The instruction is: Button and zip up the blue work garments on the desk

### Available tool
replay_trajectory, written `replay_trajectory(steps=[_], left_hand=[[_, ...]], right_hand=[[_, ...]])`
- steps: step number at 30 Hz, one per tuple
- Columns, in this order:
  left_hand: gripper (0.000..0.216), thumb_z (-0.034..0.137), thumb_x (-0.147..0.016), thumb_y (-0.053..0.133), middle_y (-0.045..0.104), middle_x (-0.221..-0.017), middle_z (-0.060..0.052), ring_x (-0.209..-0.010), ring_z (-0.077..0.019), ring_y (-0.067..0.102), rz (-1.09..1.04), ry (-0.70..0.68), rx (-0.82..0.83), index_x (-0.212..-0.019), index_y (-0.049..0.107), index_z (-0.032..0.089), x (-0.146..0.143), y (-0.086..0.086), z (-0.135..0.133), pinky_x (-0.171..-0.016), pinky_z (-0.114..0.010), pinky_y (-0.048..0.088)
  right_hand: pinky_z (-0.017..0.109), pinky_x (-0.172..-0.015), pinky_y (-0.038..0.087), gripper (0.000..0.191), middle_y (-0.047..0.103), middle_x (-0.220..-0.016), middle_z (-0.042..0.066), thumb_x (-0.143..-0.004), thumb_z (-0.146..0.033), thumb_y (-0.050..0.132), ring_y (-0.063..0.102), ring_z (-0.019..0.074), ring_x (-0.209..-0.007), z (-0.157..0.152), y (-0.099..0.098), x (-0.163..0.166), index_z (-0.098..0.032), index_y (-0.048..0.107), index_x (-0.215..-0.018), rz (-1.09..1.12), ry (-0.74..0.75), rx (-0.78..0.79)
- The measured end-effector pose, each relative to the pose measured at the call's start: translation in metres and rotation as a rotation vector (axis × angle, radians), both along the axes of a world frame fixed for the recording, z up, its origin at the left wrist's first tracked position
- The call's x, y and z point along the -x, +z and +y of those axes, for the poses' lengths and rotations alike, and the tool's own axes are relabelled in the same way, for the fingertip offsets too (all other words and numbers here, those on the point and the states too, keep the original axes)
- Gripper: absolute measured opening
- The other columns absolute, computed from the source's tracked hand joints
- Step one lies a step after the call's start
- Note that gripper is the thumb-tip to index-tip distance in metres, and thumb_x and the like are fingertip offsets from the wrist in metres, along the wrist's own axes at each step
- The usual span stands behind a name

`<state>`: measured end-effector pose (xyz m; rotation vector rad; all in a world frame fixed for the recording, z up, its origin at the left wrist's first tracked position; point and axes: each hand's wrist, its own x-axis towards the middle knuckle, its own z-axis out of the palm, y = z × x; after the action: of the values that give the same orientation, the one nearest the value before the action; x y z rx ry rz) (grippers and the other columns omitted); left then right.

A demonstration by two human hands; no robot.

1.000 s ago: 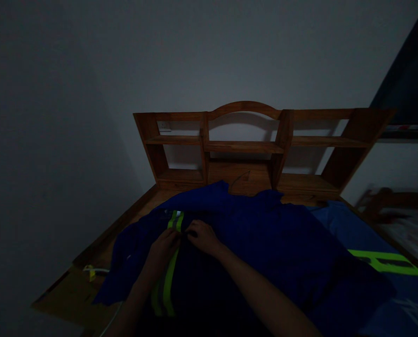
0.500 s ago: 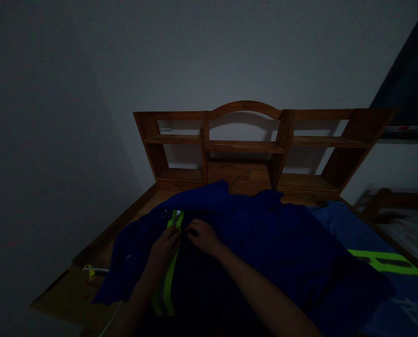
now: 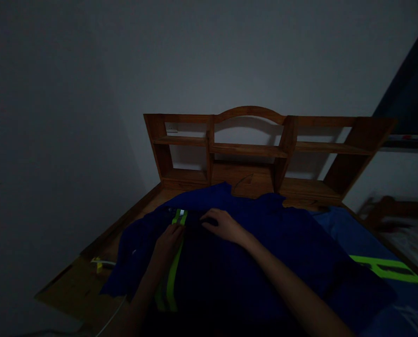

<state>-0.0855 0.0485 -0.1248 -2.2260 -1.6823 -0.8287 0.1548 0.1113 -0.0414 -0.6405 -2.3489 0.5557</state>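
A blue collared garment (image 3: 265,243) lies spread out in dim light. Over its left part runs a yellow-green reflective strip (image 3: 172,281) along dark cloth. My left hand (image 3: 170,236) rests at the upper part of this strip, its fingers curled closed on the striped cloth; the fingertips are hard to see. To the right of it, my right hand (image 3: 223,225) hovers at or just above the dark cloth. Its thumb and fingers are apart, with nothing visible between them.
Behind the garment stands a wooden headboard with shelves (image 3: 247,150) against a pale wall. On the right lies blue fabric with a bright yellow-green print (image 3: 387,269). A white cable (image 3: 112,318) and a small yellow item (image 3: 99,267) are at the lower left.
My right hand has come away from the left and moved right, its fingers parting. My left hand stays at the strip. The view has shifted slightly.
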Motion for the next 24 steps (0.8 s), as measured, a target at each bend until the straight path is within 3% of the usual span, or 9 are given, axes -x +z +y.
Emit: replay_trajectory(steps=[3, 7, 10, 14, 17, 20, 24], left_hand=[[0.025, 0.035, -0.089, 0.046, 0.053, -0.112, -0.008, -0.102, -0.0197, 0.054, -0.026, 0.007, -0.018, -0.108, 0.056, 0.022, -0.002, 0.003, -0.003, -0.085, -0.032, 0.047], [0.032, 0.036, -0.087, 0.049, 0.049, -0.122, -0.01, -0.111, -0.0231, 0.049, 0.003, -0.001, -0.07, -0.116, 0.053, 0.023, -0.008, 0.009, -0.003, -0.093, -0.04, 0.042], [0.034, 0.036, -0.085, 0.053, 0.05, -0.122, -0.009, -0.113, -0.0244, 0.047, 0.088, -0.111, -0.084, -0.117, 0.053, 0.024, -0.028, 0.015, 0.003, -0.096, -0.043, 0.039], [0.023, 0.026, -0.085, 0.054, 0.055, -0.113, -0.007, -0.11, -0.0216, 0.048, 0.246, -0.343, -0.044, -0.107, 0.058, 0.022, -0.073, 0.029, 0.017, -0.098, -0.042, 0.036], [0.013, 0.022, -0.087, 0.052, 0.057, -0.096, -0.005, -0.099, -0.0187, 0.05, 0.343, -0.451, -0.036, -0.097, 0.059, 0.02, -0.093, 0.032, 0.029, -0.091, -0.036, 0.039], [0.014, 0.021, -0.088, 0.049, 0.056, -0.091, -0.004, -0.091, -0.0174, 0.05, 0.362, -0.45, -0.02, -0.1, 0.058, 0.02, -0.094, 0.028, 0.034, -0.08, -0.031, 0.04], [0.021, 0.017, -0.089, 0.046, 0.055, -0.094, -0.005, -0.091, -0.018, 0.048, 0.381, -0.407, -0.003, -0.108, 0.053, 0.02, -0.089, 0.023, 0.032, -0.079, -0.031, 0.04]], right_hand=[[0.028, -0.083, 0.043, 0.02, 0.065, -0.094, 0.002, -0.087, -0.028, 0.049, 0.059, 0.0147, -0.089, 0.004, 0.008, -0.041, -0.023, 0.065, -0.097, 0.04, -0.103, 0.096], [0.026, -0.07, 0.047, 0.024, 0.067, -0.082, 0.004, -0.087, -0.029, 0.045, 0.062, 0.0144, -0.074, 0.011, -0.027, -0.069, -0.018, 0.066, -0.091, 0.191, -0.201, 0.295], [0.023, -0.063, 0.046, 0.026, 0.066, -0.078, 0.004, -0.086, -0.028, 0.043, 0.061, 0.0128, -0.067, 0.014, -0.053, -0.068, -0.017, 0.066, -0.093, 0.237, -0.199, 0.365], [0.021, -0.059, 0.043, 0.026, 0.066, -0.074, 0.002, -0.085, -0.026, 0.043, 0.059, 0.0115, -0.062, 0.013, -0.065, -0.061, -0.017, 0.067, -0.091, 0.199, -0.172, 0.372], [0.02, -0.059, 0.041, 0.024, 0.065, -0.072, 0.001, -0.082, -0.024, 0.046, 0.058, 0.0119, -0.065, 0.011, -0.068, -0.059, -0.018, 0.068, -0.087, 0.158, -0.207, 0.327], [0.02, -0.057, 0.038, 0.025, 0.065, -0.071, 0.0, -0.082, -0.023, 0.045, 0.057, 0.0118, -0.064, 0.009, -0.07, -0.058, -0.018, 0.068, -0.088, 0.145, -0.24, 0.3], [0.02, -0.056, 0.037, 0.024, 0.064, -0.071, 0.0, -0.082, -0.023, 0.045, 0.056, 0.0119, -0.064, 0.008, -0.073, -0.057, -0.019, 0.068, -0.084, 0.138, -0.271, 0.268]])
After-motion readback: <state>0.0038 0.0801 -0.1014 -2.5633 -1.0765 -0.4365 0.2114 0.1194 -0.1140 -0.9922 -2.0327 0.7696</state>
